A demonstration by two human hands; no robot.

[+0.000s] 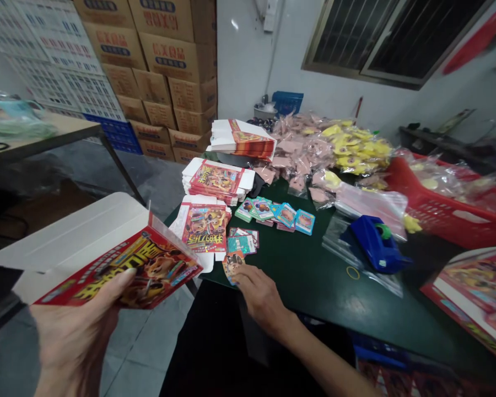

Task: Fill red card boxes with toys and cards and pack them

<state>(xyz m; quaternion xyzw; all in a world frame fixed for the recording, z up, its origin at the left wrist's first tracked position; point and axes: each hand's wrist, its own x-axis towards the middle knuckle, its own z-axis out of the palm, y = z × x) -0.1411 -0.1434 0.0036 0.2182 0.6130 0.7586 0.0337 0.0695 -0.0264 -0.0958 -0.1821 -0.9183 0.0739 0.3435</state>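
Observation:
My left hand (80, 336) grips a red printed cardboard box (107, 259), folded up with its white flaps open, held off the table's left edge. My right hand (258, 295) reaches onto the dark green table (314, 275); its fingers pinch a small picture card (231, 264) at the near edge. Just beyond lie two more small card piles (243, 240). A row of blue and green cards (279, 214) sits further back. Flat unfolded red boxes (204, 226) lie next to the cards, with taller stacks (217, 182) behind.
A blue tape dispenser (376, 242) rests on clear bags, a rubber band (352, 272) near it. Pink and yellow packets (334, 146) are heaped at the back. A red basket (446, 209) stands right. Brown cartons (165, 71) are stacked by the wall. Another table (45, 135) is left.

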